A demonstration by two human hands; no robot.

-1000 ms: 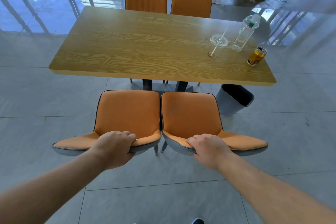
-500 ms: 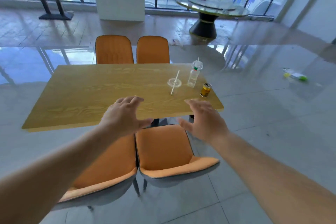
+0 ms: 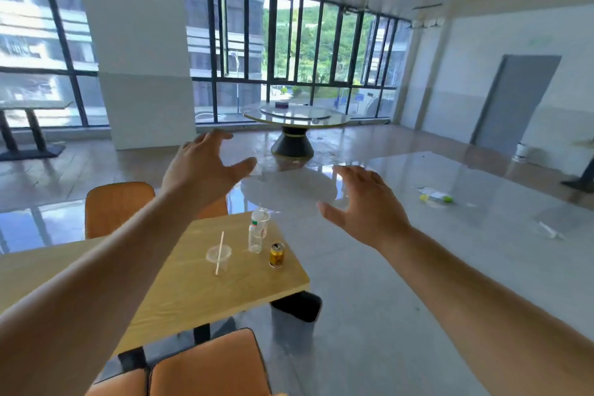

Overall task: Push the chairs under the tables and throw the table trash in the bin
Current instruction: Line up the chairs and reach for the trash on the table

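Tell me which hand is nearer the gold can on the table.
Cannot tell for sure. Both hands are raised beyond the gold can, left hand up-left, right hand up-right.

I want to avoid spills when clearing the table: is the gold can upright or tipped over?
Upright. The gold can stands on its base on the wooden table, its top and pull tab facing up, beside the clear bottle.

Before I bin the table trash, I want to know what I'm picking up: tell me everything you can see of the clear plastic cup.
The clear plastic cup stands upright on the wooden table, near its right end. It looks like thin see-through plastic with a flat clear lid, and seems empty or nearly so. A pale straw pokes through the lid and leans slightly. The plastic bottle and the gold can stand to its right, apart from it. Neither hand touches it.
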